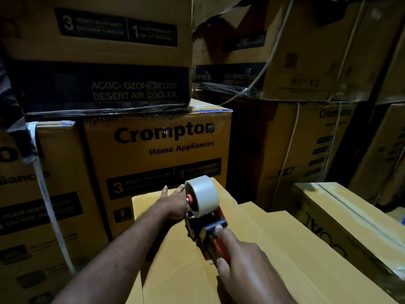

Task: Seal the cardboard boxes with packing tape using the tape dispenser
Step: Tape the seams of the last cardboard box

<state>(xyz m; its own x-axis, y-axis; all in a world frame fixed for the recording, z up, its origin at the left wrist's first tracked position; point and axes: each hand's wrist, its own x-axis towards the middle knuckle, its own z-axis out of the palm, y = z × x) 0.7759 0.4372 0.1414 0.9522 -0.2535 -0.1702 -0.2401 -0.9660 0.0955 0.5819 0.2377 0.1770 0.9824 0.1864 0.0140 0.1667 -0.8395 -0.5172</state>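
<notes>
Right in front of you: plain tan cardboard box [175, 249], flaps down. Likely stiff at the edges but springy mid-lid, so keep weight on the flaps. On its lid sits the red-and-black tape dispenser [210, 229], which looks light and rigid; take it by the handle. It carries a pale tape roll [202, 195], probably tacky.

Your left hand [173, 201] lies flat, fingers straight, pressing the lid's far end. Your right hand [241, 266] wraps the handle, thumb on top.

Behind, printed carton [157, 150]: "Crompton", "Home Appliances", "3 YEARS WARRANTY". Upper carton [98, 53]: "ACGC- OZONENEO95 DESERT AIR COOLER".
</notes>
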